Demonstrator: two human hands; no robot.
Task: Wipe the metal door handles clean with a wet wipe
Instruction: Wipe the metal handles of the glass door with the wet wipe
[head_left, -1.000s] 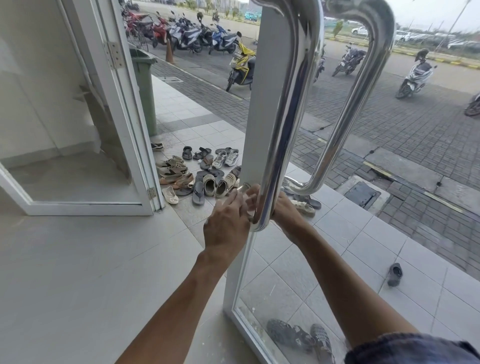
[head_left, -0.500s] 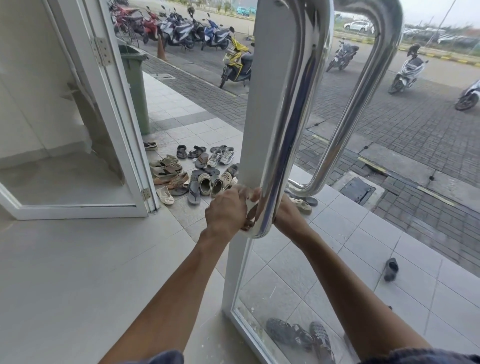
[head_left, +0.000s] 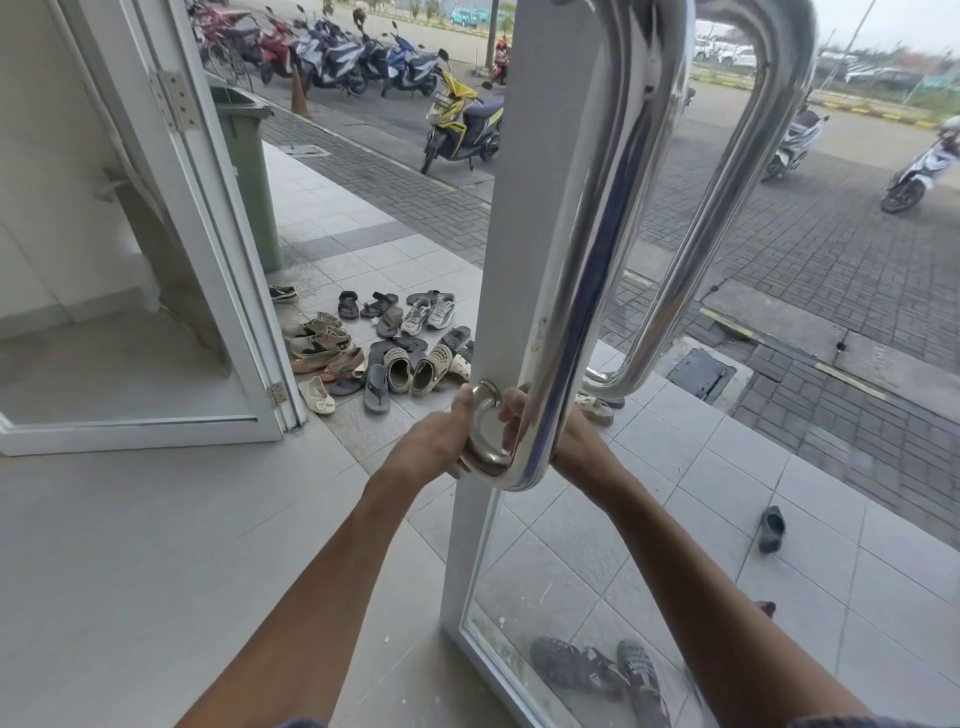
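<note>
The near chrome door handle (head_left: 597, 249) runs down the white door frame (head_left: 511, 218) and bends into its round mount (head_left: 488, 389). My left hand (head_left: 431, 447) cups the lower bend from the left, fingers curled around the tube. My right hand (head_left: 576, 444) wraps the bar from the right, with its fingertips showing just left of the bar. A second chrome handle (head_left: 711, 208) shows through the glass on the door's outer side. No wet wipe shows in either hand; the palms are hidden.
The glass door leaf stands open onto a tiled porch. A pile of several shoes (head_left: 379, 343) lies outside, and sandals (head_left: 597, 670) sit behind the glass at the bottom. A green bin (head_left: 249, 171) stands by the other open door (head_left: 218, 249). Parked scooters (head_left: 462, 124) line the paved lot.
My left hand has dropped from the frame beside the bar to the bend beneath the mount, which now shows. My right hand stays at the bar's lower end.
</note>
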